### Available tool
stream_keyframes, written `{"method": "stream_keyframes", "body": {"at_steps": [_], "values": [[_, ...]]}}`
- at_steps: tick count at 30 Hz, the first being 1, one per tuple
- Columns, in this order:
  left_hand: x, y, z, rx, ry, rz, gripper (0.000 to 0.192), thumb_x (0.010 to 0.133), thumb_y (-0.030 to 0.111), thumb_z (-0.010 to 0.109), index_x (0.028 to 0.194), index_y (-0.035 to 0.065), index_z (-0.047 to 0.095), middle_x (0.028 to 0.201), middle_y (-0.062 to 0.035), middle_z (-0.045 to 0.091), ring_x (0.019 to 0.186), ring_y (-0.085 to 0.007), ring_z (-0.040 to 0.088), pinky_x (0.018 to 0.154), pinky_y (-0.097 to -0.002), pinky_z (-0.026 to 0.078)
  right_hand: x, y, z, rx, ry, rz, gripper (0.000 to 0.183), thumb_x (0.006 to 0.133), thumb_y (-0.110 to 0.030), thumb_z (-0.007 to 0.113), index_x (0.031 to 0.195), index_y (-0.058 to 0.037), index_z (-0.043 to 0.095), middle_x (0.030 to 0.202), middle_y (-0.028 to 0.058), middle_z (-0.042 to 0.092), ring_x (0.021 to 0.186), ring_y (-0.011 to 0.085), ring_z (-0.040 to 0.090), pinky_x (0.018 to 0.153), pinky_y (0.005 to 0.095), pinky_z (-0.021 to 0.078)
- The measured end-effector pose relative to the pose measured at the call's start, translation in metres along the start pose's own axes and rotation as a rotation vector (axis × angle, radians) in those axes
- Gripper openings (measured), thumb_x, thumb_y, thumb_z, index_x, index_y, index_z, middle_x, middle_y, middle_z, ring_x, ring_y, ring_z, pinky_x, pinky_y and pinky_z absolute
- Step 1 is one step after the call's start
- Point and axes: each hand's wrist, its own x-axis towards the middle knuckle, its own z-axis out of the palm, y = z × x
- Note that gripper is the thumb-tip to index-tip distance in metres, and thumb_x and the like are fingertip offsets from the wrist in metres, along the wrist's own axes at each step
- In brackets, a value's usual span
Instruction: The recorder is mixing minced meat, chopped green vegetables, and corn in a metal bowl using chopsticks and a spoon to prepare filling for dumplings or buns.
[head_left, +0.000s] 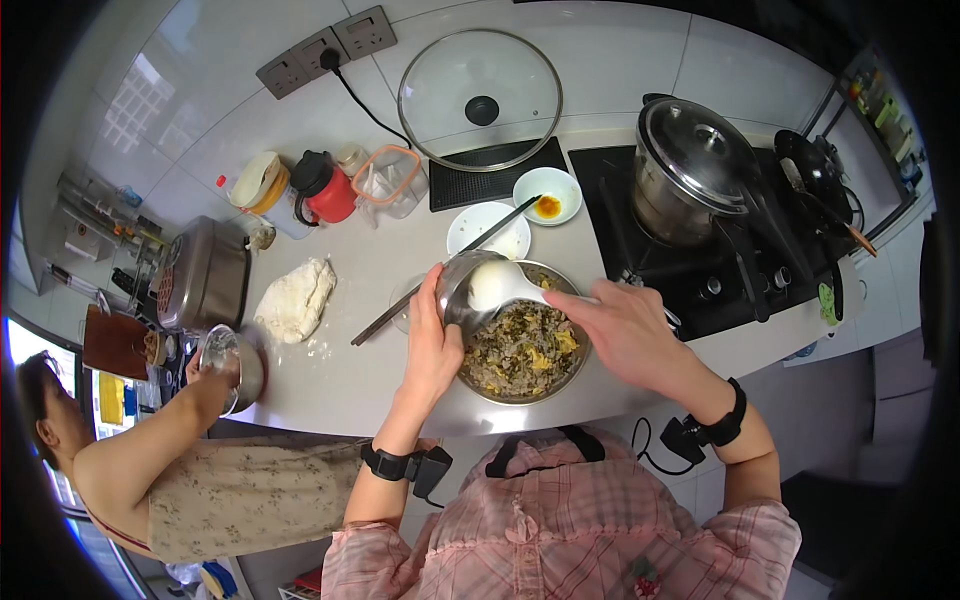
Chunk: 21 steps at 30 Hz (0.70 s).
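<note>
My left hand (435, 339) grips a metal bowl (455, 289), tilted over the left rim of a wide metal basin (583, 352). A filling (525, 349) with minced bits, dark greens and yellow egg-like pieces lies in the basin. My right hand (626, 330) holds a white spoon (499, 286) by its handle, its round head at the mouth of the tilted bowl. Behind the bowl, dark chopsticks (495, 227) lie slantwise across a white bowl (487, 225). Beside that, a small bowl (547, 196) holds orange-brown residue.
A floured dough lump (296, 300) lies on the counter to the left. Beyond it, another person (142, 450) handles a metal bowl (247, 371) near a steel appliance (204, 274). A lidded pot (694, 172) stands on the black stove (619, 217); a glass lid (480, 75) leans on the wall.
</note>
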Motion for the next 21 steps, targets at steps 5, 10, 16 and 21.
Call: {"method": "stream_keyframes", "body": {"at_steps": [5,10,16,21], "values": [[0.007,0.003,0.001,-0.009,-0.018,-0.068,0.075,0.077,-0.006,0.043,0.148,0.0043,0.022,0.133,-0.0286,0.039,0.126,-0.0441,0.040,0.110,-0.0473,0.031,-0.010,0.005,0.033,-0.069,-0.146,-0.024,0.046,0.081,-0.010,0.059,0.126,-0.0191,0.062,0.077,0.0113,0.056,0.065,0.0292,0.061,0.058,0.0427,0.0444],[0.004,0.001,-0.001,-0.007,-0.050,-0.045,0.075,0.078,-0.007,0.043,0.149,0.0063,0.022,0.134,-0.0288,0.039,0.127,-0.0452,0.039,0.110,-0.0480,0.031,-0.001,-0.001,0.021,0.019,-0.154,0.038,0.042,0.087,-0.009,0.054,0.127,-0.0192,0.061,0.076,0.0134,0.060,0.068,0.0308,0.063,0.060,0.0426,0.0454],[0.005,0.007,-0.002,-0.026,-0.061,-0.031,0.077,0.074,-0.015,0.040,0.147,0.0064,0.026,0.131,-0.0259,0.040,0.127,-0.0431,0.040,0.110,-0.0455,0.032,0.006,-0.006,0.001,0.181,-0.395,0.036,0.034,0.091,-0.011,0.053,0.123,-0.0168,0.064,0.069,0.0113,0.062,0.066,0.0304,0.063,0.058,0.0417,0.0455],[0.006,0.010,-0.001,-0.025,-0.037,0.073,0.077,0.074,-0.017,0.039,0.146,0.0050,0.027,0.131,-0.0250,0.039,0.124,-0.0418,0.042,0.109,-0.0441,0.033,0.007,0.001,0.019,0.187,-0.272,0.068,0.032,0.094,-0.017,0.052,0.124,-0.0210,0.064,0.072,0.0116,0.065,0.067,0.0312,0.064,0.059,0.0420,0.0457]]}}
